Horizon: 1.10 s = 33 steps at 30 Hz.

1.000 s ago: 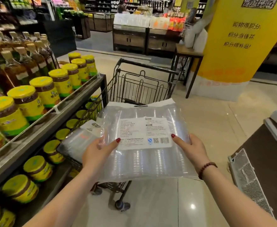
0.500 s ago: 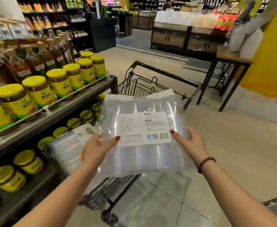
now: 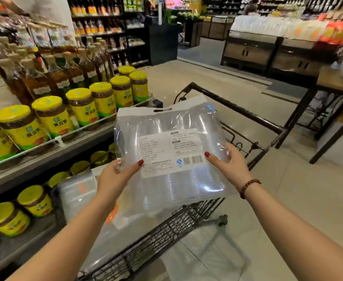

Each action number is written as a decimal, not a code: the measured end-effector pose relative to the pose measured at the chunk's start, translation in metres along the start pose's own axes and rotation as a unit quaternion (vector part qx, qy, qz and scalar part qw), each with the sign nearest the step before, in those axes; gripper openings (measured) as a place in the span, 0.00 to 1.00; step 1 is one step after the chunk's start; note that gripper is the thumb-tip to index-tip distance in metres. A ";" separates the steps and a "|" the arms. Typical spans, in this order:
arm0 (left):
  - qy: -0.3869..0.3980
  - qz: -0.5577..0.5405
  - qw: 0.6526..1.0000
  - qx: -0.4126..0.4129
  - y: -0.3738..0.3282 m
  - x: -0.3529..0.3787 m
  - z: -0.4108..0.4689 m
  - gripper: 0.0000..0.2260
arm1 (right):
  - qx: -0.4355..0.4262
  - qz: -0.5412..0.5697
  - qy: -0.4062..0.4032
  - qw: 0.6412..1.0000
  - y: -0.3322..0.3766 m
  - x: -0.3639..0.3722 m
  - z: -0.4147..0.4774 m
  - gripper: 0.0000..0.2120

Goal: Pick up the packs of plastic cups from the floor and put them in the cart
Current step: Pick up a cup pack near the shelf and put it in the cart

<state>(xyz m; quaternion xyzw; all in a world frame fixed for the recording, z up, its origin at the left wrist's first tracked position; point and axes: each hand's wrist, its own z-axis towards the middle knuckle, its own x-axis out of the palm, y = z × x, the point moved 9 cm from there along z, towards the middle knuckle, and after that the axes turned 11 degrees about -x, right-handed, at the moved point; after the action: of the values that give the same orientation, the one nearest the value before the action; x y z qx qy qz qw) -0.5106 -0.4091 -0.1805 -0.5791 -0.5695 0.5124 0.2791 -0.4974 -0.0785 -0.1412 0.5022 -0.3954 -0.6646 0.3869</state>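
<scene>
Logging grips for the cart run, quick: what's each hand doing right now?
Left hand: grips the left edge of the clear plastic pack of stacked cups with a white label.
Right hand: grips that pack's right edge.

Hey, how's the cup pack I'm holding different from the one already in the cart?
The held pack is gripped by the left hand and right hand above the cart; the carted pack lies inside it, untouched. The held pack shows a white barcode label; the carted pack shows orange print. The held pack is in full view; the carted pack is partly hidden behind the left hand. Both are clear plastic packs.
</scene>
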 end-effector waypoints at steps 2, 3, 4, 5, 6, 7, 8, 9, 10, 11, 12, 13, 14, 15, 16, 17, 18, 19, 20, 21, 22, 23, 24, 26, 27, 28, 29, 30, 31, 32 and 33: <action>-0.009 0.004 1.000 -0.011 0.002 0.008 0.013 0.31 | -0.002 -0.007 0.019 1.000 -0.005 0.002 0.019 0.44; -0.011 0.008 1.000 -0.015 0.003 0.012 0.019 0.34 | 0.001 -0.007 0.029 1.000 -0.010 0.003 0.028 0.44; -0.014 0.013 1.000 -0.018 0.004 0.015 0.025 0.37 | 0.006 -0.003 0.040 0.999 -0.016 0.004 0.037 0.40; -0.019 0.021 0.999 -0.023 0.006 0.018 0.029 0.39 | 0.011 0.001 0.051 0.999 -0.024 0.006 0.045 0.36; -0.026 0.029 0.999 -0.030 0.008 0.020 0.032 0.39 | 0.015 0.003 0.059 0.998 -0.031 0.008 0.052 0.33; -0.036 0.032 0.998 -0.037 0.010 0.023 0.033 0.38 | 0.020 0.005 0.069 0.997 -0.037 0.010 0.058 0.32; -0.047 0.031 0.997 -0.046 0.014 0.024 0.036 0.36 | 0.021 0.005 0.081 0.996 -0.042 0.012 0.064 0.34; -0.057 0.029 0.996 -0.055 0.017 0.026 0.037 0.34 | 0.019 0.009 0.094 0.995 -0.046 0.015 0.071 0.39; -0.066 0.028 0.995 -0.064 0.021 0.029 0.037 0.34 | 0.018 0.012 0.107 0.994 -0.051 0.018 0.078 0.43; -0.072 0.028 0.994 -0.076 0.025 0.032 0.038 0.35 | 0.018 0.015 0.122 0.992 -0.059 0.021 0.086 0.45; -0.079 0.024 0.993 -0.087 0.030 0.035 0.038 0.35 | 0.017 0.020 0.137 0.990 -0.064 0.025 0.094 0.45; -0.092 0.016 0.991 -0.099 0.034 0.038 0.036 0.34 | 0.019 0.027 0.154 0.987 -0.071 0.029 0.101 0.43; -0.107 0.006 0.988 -0.110 0.038 0.039 0.033 0.33 | 0.024 0.033 0.170 0.985 -0.078 0.033 0.106 0.40; -0.117 -0.001 0.986 -0.119 0.042 0.042 0.030 0.31 | 0.025 0.040 0.182 0.982 -0.084 0.037 0.110 0.35; -0.124 -0.006 0.984 -0.126 0.045 0.046 0.026 0.31 | 0.020 0.042 0.193 0.980 -0.089 0.039 0.114 0.29; -0.126 -0.013 0.983 -0.136 0.049 0.051 0.022 0.33 | 0.015 0.042 0.204 0.978 -0.094 0.042 0.117 0.25; -0.131 -0.020 0.981 -0.145 0.057 0.056 0.019 0.36 | 0.011 0.044 0.216 0.975 -0.098 0.045 0.119 0.23; -0.138 -0.026 0.978 -0.152 0.063 0.060 0.015 0.40 | 0.010 0.047 0.224 0.973 -0.103 0.047 0.120 0.22; -0.148 -0.033 0.975 -0.162 0.072 0.064 0.010 0.42 | 0.009 0.049 0.231 0.972 -0.108 0.048 0.121 0.22; -0.157 -0.037 0.972 -0.171 0.082 0.067 0.006 0.42 | 0.012 0.050 0.242 0.969 -0.116 0.051 0.120 0.23; -0.165 -0.042 0.969 -0.181 0.090 0.071 0.001 0.43 | 0.015 0.050 0.254 0.966 -0.124 0.053 0.118 0.24; -0.170 -0.050 0.965 -0.194 0.095 0.076 -0.006 0.42 | 0.020 0.045 0.264 0.963 -0.132 0.053 0.115 0.25; -0.174 -0.056 0.962 -0.200 0.098 0.080 -0.011 0.38 | 0.022 0.040 0.270 0.962 -0.140 0.053 0.113 0.25; -0.181 -0.061 0.958 -0.214 0.103 0.086 -0.014 0.29 | 0.025 0.035 0.281 0.959 -0.152 0.053 0.111 0.24; -0.185 -0.060 0.958 -0.213 0.106 0.088 -0.012 0.27 | 0.029 0.031 0.285 0.958 -0.158 0.053 0.111 0.24; -0.188 -0.064 0.958 -0.209 0.108 0.090 -0.009 0.27 | 0.033 0.030 0.287 0.957 -0.161 0.053 0.112 0.24; -0.193 -0.067 0.957 -0.203 0.109 0.092 -0.007 0.28 | 0.035 0.027 0.290 0.956 -0.165 0.053 0.113 0.25; -0.199 -0.070 0.957 -0.197 0.110 0.094 -0.005 0.27 | 0.040 0.027 0.295 0.954 -0.167 0.054 0.115 0.26; -0.204 -0.069 0.958 -0.190 0.110 0.096 -0.005 0.26 | 0.042 0.023 0.301 0.952 -0.171 0.055 0.117 0.26; -0.210 -0.070 0.957 -0.185 0.111 0.097 -0.005 0.24 | 0.042 0.018 0.307 0.951 -0.173 0.057 0.118 0.27; -0.215 -0.075 0.957 -0.181 0.112 0.099 -0.006 0.24 | 0.038 0.014 0.312 0.949 -0.174 0.058 0.119 0.29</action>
<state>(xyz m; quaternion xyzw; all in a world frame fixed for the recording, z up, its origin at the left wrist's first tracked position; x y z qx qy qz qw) -0.4799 -0.3362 -0.3075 -0.4518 -0.7411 0.4905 0.0783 -0.6447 -0.0479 -0.2995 0.6935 -0.2871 -0.4534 0.4806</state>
